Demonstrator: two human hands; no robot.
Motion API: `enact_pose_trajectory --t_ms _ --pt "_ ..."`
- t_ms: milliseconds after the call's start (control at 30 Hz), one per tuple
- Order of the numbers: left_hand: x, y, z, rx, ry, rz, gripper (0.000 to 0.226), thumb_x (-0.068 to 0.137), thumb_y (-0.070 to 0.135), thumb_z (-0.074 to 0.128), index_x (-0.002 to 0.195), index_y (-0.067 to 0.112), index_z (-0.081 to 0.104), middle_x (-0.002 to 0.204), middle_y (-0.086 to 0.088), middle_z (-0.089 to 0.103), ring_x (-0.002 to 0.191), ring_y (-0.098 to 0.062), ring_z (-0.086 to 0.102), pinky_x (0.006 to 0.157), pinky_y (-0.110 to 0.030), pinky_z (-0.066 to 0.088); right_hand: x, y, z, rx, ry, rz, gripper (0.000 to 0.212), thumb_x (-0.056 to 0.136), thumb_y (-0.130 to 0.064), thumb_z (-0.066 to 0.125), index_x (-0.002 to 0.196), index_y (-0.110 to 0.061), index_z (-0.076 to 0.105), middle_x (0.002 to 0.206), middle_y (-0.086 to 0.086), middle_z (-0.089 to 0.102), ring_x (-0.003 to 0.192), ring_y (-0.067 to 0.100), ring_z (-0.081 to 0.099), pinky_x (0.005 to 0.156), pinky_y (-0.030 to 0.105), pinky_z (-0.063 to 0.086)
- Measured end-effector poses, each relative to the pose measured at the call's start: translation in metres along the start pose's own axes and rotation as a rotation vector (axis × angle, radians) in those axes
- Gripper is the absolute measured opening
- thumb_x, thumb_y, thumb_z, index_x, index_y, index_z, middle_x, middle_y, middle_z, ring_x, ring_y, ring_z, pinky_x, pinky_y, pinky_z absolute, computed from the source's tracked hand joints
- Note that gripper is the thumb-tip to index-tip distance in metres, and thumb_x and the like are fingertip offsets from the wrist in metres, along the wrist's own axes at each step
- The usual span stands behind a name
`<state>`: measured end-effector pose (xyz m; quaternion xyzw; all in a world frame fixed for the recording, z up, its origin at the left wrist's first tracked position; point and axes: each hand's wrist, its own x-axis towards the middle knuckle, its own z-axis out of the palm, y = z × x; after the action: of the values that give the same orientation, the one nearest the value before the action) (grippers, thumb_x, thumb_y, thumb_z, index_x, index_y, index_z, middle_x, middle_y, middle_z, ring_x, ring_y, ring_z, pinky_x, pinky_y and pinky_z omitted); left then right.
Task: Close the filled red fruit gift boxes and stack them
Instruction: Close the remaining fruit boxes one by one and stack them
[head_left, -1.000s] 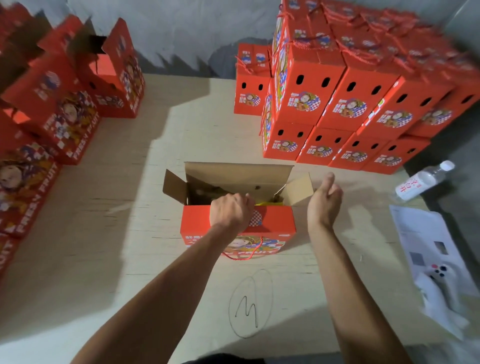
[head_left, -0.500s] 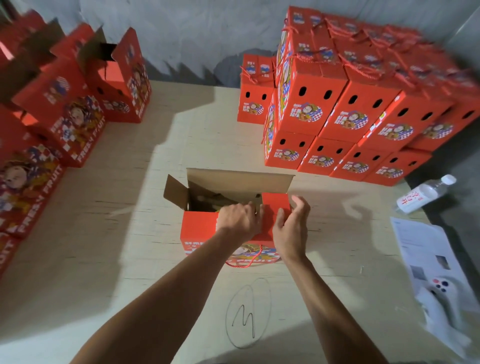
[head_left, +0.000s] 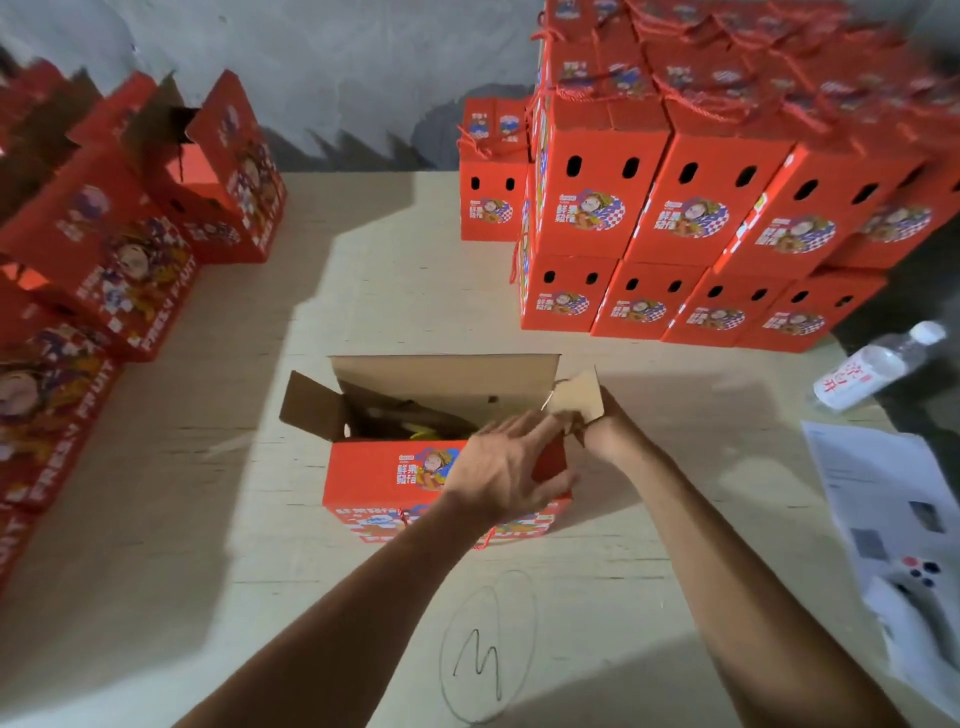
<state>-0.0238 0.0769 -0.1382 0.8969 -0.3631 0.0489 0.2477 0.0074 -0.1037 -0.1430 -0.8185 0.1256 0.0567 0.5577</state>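
An open red fruit gift box (head_left: 384, 478) stands in the middle of the table, its brown back flap (head_left: 447, 374) and left flap (head_left: 311, 405) raised. Dark and yellow fruit (head_left: 415, 421) shows inside. My left hand (head_left: 509, 467) lies with spread fingers on the red near flap at the box's right end. At the box's right corner, my right hand (head_left: 608, 431) holds the small right side flap (head_left: 576, 395) upright, its fingers partly hidden behind the flap. A two-high stack of closed red boxes (head_left: 675, 218) fills the back right.
Several open red boxes (head_left: 104, 249) line the left side. At the right edge lie a water bottle (head_left: 872, 369), printed papers (head_left: 883, 483) and a white controller (head_left: 919, 582). A pencilled oval (head_left: 488, 644) marks the table (head_left: 363, 291) in front of the box.
The right side flap, folded inward half a second ago, now stands up again in my right hand. My left hand uncurled and slid right along the near flap.
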Motion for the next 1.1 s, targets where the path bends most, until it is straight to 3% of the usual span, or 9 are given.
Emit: enact_pose_trajectory --t_ms 67,167,300,367,567,667,900,1033,1100 --pt "-0.001 -0.005 0.003 0.049 -0.092 0.065 0.075 0.093 0.073 0.046 0.157 0.044 0.022 0.144 0.002 0.046 0.123 -0.023 0.054 0.097 -0.039 0.05 0.007 0.003 -0.011 0.098 -0.078 0.071 0.033 0.093 0.016 0.035 0.08 -0.001 0.06 0.063 -0.003 0.065 0.055 0.003 0.06 0.052 0.015 0.046" --pt "-0.001 -0.007 0.005 0.08 -0.099 0.061 0.079 0.091 0.076 0.048 0.158 0.044 0.021 0.153 0.001 0.036 0.132 -0.022 0.047 0.101 -0.042 0.052 0.007 0.018 -0.023 0.184 -0.162 0.099 0.026 0.094 0.009 0.048 0.096 -0.001 0.071 0.084 0.004 0.071 0.074 0.01 0.064 0.068 0.023 0.053" --pt "-0.002 -0.005 0.005 0.098 -0.079 0.08 0.076 0.092 0.073 0.049 0.157 0.039 0.03 0.152 -0.002 0.035 0.132 -0.023 0.047 0.095 -0.043 0.055 0.015 0.017 -0.024 0.535 -0.127 0.218 0.056 0.099 -0.001 0.033 0.063 -0.01 0.075 0.064 0.002 0.069 0.055 0.011 0.063 0.051 0.016 0.047" --pt "-0.002 -0.004 0.005 0.1 -0.072 0.082 0.076 0.092 0.072 0.05 0.157 0.037 0.032 0.151 -0.002 0.036 0.131 -0.022 0.048 0.091 -0.042 0.056 0.017 0.011 -0.028 0.634 -0.162 0.276 0.05 0.097 -0.006 0.037 0.064 -0.008 0.076 0.068 0.005 0.071 0.057 0.014 0.065 0.05 0.019 0.047" --pt "-0.003 -0.002 0.006 0.08 -0.009 0.098 0.075 0.091 0.069 0.055 0.154 0.032 0.04 0.147 0.0 0.043 0.124 -0.018 0.053 0.088 -0.037 0.057 0.011 -0.008 -0.061 0.016 -0.044 -0.153 0.014 0.098 -0.013 0.067 0.097 -0.009 0.08 0.093 -0.003 0.079 0.087 0.008 0.071 0.076 0.021 0.055" --pt "-0.003 -0.002 0.006 0.091 -0.014 0.109 0.069 0.092 0.069 0.052 0.152 0.035 0.043 0.148 0.0 0.046 0.126 -0.018 0.055 0.092 -0.036 0.056 0.007 -0.032 -0.078 0.062 -0.019 -0.216 0.015 0.096 -0.014 0.07 0.105 -0.007 0.079 0.091 0.004 0.079 0.087 0.018 0.075 0.085 0.03 0.06" --pt "-0.005 0.002 0.003 0.147 -0.024 0.112 0.065 0.097 0.071 0.04 0.152 0.037 0.04 0.151 0.0 0.043 0.125 -0.021 0.057 0.095 -0.039 0.056 -0.013 -0.097 -0.091 0.151 -0.056 -0.25 0.018 0.095 -0.016 0.072 0.109 -0.005 0.076 0.088 0.012 0.077 0.079 0.028 0.075 0.071 0.032 0.063" --pt "-0.008 0.003 0.003 0.158 0.074 0.188 0.055 0.1 0.06 0.05 0.14 0.025 0.059 0.137 -0.002 0.059 0.11 -0.021 0.065 0.084 -0.039 0.056 -0.024 -0.091 -0.068 -0.409 -0.07 -0.213 0.013 0.096 -0.015 0.067 0.089 -0.019 0.076 0.068 -0.006 0.072 0.058 0.009 0.068 0.052 0.017 0.051" --pt "-0.007 0.003 0.002 0.151 0.131 0.225 0.05 0.1 0.055 0.055 0.134 0.02 0.065 0.132 -0.002 0.065 0.105 -0.021 0.067 0.079 -0.038 0.056 -0.03 -0.081 -0.046 -0.646 -0.191 -0.229 0.012 0.093 -0.02 0.067 0.092 -0.025 0.078 0.074 -0.015 0.07 0.069 0.007 0.067 0.054 0.012 0.042"
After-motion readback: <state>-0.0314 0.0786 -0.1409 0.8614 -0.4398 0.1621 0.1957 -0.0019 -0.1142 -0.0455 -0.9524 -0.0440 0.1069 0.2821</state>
